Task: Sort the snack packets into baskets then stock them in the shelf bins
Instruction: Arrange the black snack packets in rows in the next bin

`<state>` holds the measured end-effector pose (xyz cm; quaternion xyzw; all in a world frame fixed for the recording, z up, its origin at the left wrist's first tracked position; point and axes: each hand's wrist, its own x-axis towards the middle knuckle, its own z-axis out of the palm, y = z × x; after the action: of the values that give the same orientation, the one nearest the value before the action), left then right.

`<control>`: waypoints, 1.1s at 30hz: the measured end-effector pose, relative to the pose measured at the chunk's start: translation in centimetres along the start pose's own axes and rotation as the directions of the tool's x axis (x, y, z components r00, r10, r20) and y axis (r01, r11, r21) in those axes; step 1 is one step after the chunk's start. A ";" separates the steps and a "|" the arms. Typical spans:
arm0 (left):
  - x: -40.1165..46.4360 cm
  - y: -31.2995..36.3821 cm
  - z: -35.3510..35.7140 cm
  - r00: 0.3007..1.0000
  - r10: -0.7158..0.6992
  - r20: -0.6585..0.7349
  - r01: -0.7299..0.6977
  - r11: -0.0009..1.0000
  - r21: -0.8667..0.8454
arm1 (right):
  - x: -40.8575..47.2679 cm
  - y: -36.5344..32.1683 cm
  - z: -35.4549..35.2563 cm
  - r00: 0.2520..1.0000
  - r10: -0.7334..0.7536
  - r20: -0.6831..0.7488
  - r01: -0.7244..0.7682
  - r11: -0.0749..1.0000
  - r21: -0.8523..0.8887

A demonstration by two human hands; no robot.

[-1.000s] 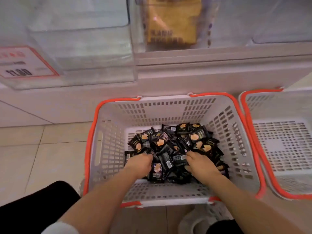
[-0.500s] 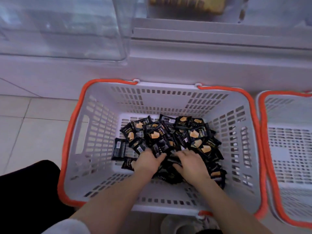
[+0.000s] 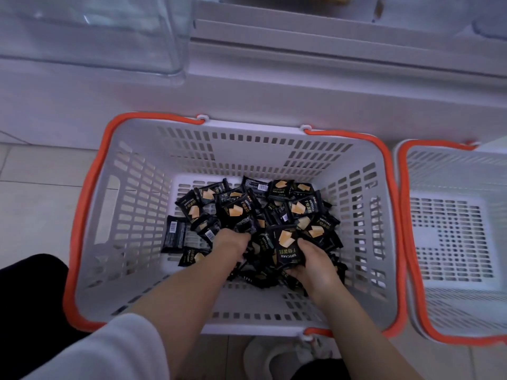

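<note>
both hands, left hand [image 3: 231, 244] and right hand [image 3: 315, 260], grip black snack packets [image 3: 286, 246] inside the white basket [image 3: 153, 215].

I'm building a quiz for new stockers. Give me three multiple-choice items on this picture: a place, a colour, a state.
1. Where do the black snack packets lie?
A. in the white slotted plastic basket with both hands in it
B. on the floor tiles
C. in the basket on the right

2. What colour are the basket's handles?
A. blue
B. orange
C. green

3. What does the right hand do?
A. rests flat and empty
B. holds the basket rim
C. grips a packet

Answers: A, the pile sits inside it; B, orange bands run along the rim; C, fingers curl round a packet.
</note>
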<state>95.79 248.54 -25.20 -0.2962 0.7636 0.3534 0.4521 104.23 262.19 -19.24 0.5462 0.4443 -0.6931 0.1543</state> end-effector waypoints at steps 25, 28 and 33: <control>-8.2 -6.2 -7.8 0.787 0.581 0.209 -0.530 0.809 -0.254 | -6.4 3.8 6.0 0.878 -0.329 0.348 0.473 0.711 -0.521; -7.3 -6.3 -7.5 0.806 0.557 0.200 -0.527 0.829 -0.188 | -5.5 2.3 4.3 0.869 -0.341 0.360 0.496 0.601 -0.627; -5.5 -6.1 -7.2 0.870 0.455 0.186 -0.446 0.890 -0.092 | -2.7 -0.3 -0.8 0.833 -0.401 0.383 0.399 -0.045 -0.916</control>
<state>99.36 239.92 -19.47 -0.0827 0.7530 0.4948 0.4258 105.50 262.28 -16.67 0.1471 0.9242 -0.2293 0.2677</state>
